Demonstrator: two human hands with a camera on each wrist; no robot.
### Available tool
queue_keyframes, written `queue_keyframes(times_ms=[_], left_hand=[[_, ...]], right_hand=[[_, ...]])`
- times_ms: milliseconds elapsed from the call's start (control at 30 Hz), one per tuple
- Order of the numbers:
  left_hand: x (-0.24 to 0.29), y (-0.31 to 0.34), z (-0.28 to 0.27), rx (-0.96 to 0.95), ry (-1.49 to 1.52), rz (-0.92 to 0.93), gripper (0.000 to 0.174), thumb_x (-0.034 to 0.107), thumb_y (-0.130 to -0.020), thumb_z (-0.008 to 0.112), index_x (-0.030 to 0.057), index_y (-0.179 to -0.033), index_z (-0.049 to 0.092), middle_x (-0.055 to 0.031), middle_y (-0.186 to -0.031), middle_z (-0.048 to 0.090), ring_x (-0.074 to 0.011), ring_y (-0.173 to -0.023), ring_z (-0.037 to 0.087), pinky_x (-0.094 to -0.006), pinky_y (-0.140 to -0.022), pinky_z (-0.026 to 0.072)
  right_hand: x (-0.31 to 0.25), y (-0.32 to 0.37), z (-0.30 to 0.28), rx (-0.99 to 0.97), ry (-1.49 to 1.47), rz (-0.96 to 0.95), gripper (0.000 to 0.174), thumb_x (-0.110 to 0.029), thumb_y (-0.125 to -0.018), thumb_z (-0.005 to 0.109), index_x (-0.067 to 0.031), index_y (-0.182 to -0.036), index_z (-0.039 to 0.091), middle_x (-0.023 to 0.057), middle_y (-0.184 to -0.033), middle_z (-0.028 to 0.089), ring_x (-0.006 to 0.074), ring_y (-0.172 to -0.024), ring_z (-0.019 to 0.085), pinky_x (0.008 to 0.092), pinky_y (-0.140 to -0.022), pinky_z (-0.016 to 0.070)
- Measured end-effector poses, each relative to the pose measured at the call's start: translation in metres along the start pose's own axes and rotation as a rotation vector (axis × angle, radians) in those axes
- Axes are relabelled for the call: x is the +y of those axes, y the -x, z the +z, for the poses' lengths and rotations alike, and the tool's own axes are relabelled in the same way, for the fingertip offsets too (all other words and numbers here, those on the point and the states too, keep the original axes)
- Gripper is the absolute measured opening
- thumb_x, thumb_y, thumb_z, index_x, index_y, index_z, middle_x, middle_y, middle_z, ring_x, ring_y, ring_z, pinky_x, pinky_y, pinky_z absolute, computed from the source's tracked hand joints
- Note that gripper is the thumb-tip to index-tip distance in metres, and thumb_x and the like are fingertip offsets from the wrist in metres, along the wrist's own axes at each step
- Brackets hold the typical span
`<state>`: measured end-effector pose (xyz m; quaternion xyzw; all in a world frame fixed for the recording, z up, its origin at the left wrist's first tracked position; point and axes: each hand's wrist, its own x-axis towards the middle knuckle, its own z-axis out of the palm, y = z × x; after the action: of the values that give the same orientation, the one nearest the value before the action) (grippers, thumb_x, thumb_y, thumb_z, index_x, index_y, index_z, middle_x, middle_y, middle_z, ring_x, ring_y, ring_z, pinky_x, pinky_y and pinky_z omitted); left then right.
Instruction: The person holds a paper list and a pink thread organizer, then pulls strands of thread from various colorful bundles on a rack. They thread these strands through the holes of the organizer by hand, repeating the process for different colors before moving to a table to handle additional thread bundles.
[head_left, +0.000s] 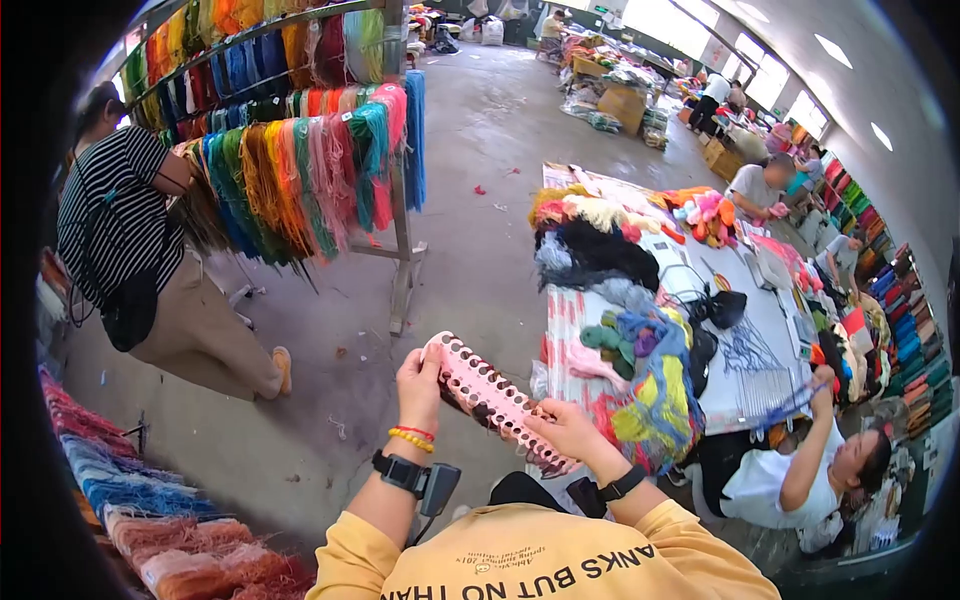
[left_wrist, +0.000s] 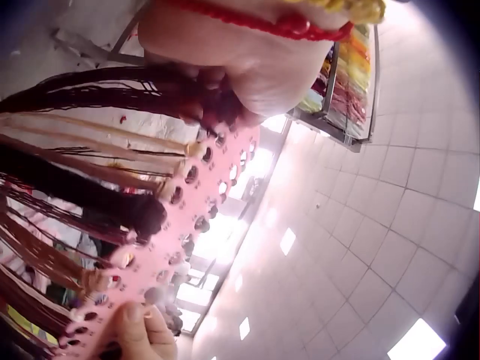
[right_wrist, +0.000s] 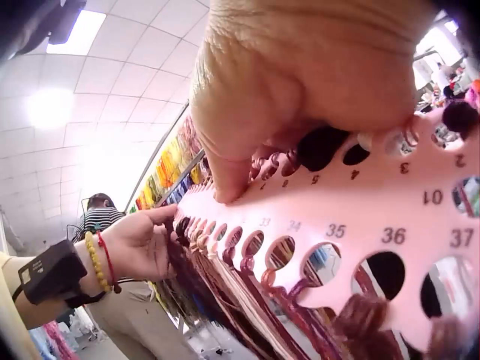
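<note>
A long pink thread organizer card (head_left: 487,388) with numbered holes along both edges is held up in front of the body. My left hand (head_left: 418,388) pinches its far left end. Toward the opposite end, my right hand (head_left: 570,432) grips the card with the thumb on its face. Brown, dark red and beige threads (left_wrist: 82,191) are looped through holes along one edge and hang down in the left wrist view. Printed numbers such as 35 and 36 show beside the holes (right_wrist: 381,274) in the right wrist view. Some holes carry no thread.
A rack of colourful thread skeins (head_left: 290,170) stands ahead on the left, with a person in stripes (head_left: 125,220) beside it. At right, a table (head_left: 740,385) bears heaped yarn (head_left: 650,390); a person in white (head_left: 790,490) works there. More skeins (head_left: 190,540) lie lower left.
</note>
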<state>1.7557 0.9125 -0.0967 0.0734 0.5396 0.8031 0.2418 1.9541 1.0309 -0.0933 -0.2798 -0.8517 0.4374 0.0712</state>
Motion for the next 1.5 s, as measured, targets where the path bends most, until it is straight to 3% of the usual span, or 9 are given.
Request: queue_keyframes(times_ms=[33,200,433,667,767,1100,1233,1333,1500], left_hand=[[0.004,-0.016,-0.005,-0.028,0.0,-0.05,0.021,0.024,-0.089,0.057,0.0049,-0.081,0.058,0.0023,-0.072,0.056,-0.0043,-0.06,0.047,-0.0192,-0.056,0.0399],[-0.003,-0.121,0.003,-0.118,-0.174,-0.092,0.017,0.02,-0.087,0.06,0.0043,-0.082,0.058,0.0013,-0.072,0.057,-0.0046,-0.059,0.048,-0.0184,-0.054,0.0389],[0.012,-0.286,0.089,-0.212,-0.223,-0.14,0.011,0.014,-0.087,0.06,0.0042,-0.083,0.058,0.0017,-0.074,0.058,-0.0046,-0.06,0.048,-0.0178,-0.056,0.0388],[0.02,-0.439,0.156,-0.372,-0.224,-0.133,0.014,0.013,-0.089,0.055,0.0016,-0.096,0.059,0.0015,-0.081,0.059,-0.0066,-0.07,0.052,-0.0203,-0.066,0.0419],[0.003,-0.517,0.186,-0.486,-0.218,-0.207,0.017,0.011,-0.089,0.054,0.0005,-0.101,0.058,0.0001,-0.088,0.06,-0.0072,-0.077,0.054,-0.0213,-0.073,0.0431],[-0.044,-0.766,0.31,-0.768,-0.492,-0.187,0.013,0.008,-0.086,0.055,-0.001,-0.091,0.063,0.0009,-0.08,0.061,-0.0066,-0.073,0.053,-0.0205,-0.066,0.0429],[-0.081,-0.821,0.391,-0.742,-0.461,0.028,0.014,0.009,-0.085,0.057,0.0,-0.095,0.061,-0.0001,-0.085,0.06,-0.0067,-0.076,0.053,-0.0215,-0.068,0.0444],[-0.09,-0.857,0.427,-0.721,-0.547,-0.119,0.015,0.011,-0.085,0.057,0.0008,-0.096,0.061,-0.0014,-0.084,0.06,-0.0076,-0.075,0.054,-0.0218,-0.069,0.0451],[-0.107,-0.894,0.494,-0.977,-0.588,-0.513,0.019,0.02,-0.09,0.054,0.0062,-0.1,0.06,0.0003,-0.089,0.062,-0.0072,-0.078,0.057,-0.0216,-0.067,0.0434]], right_hand=[[-0.005,-0.021,-0.008,-0.017,-0.023,0.001,0.03,-0.032,-0.08,0.063,-0.0025,-0.086,0.062,0.0137,-0.07,0.059,0.0239,-0.063,0.056,0.0339,-0.059,0.0435],[0.008,-0.134,-0.04,-0.01,0.018,-0.03,0.029,-0.032,-0.079,0.063,-0.0033,-0.083,0.062,0.0135,-0.069,0.059,0.0244,-0.063,0.057,0.0337,-0.059,0.0442],[0.024,-0.303,-0.114,0.003,0.014,-0.045,0.033,-0.035,-0.077,0.064,-0.003,-0.075,0.059,0.0171,-0.068,0.057,0.0342,-0.064,0.056,0.0384,-0.059,0.0438],[0.033,-0.453,-0.178,0.063,-0.066,-0.062,0.029,-0.03,-0.076,0.064,-0.0022,-0.076,0.059,0.0174,-0.067,0.057,0.0336,-0.063,0.054,0.0365,-0.057,0.0432],[0.049,-0.508,-0.204,0.157,-0.136,-0.002,0.028,-0.028,-0.075,0.067,-0.0005,-0.079,0.062,0.017,-0.066,0.057,0.0267,-0.058,0.055,0.0335,-0.056,0.0431],[0.066,-0.666,-0.275,0.386,-0.127,0.249,0.028,-0.027,-0.074,0.069,-0.0009,-0.079,0.064,0.0137,-0.061,0.055,0.0214,-0.053,0.052,0.0311,-0.054,0.042],[0.104,-0.72,-0.304,0.469,-0.202,0.364,0.027,-0.026,-0.075,0.069,-0.0007,-0.08,0.064,0.013,-0.062,0.057,0.0216,-0.056,0.053,0.0306,-0.055,0.0421],[0.136,-0.765,-0.319,0.464,-0.255,0.393,0.028,-0.029,-0.077,0.066,-0.0011,-0.08,0.063,0.0118,-0.064,0.058,0.0209,-0.058,0.054,0.0319,-0.057,0.0425],[0.182,-0.854,-0.353,0.382,-0.292,0.377,0.031,-0.033,-0.079,0.062,-0.0014,-0.082,0.063,0.013,-0.066,0.06,0.0207,-0.06,0.055,0.0319,-0.059,0.0432]])
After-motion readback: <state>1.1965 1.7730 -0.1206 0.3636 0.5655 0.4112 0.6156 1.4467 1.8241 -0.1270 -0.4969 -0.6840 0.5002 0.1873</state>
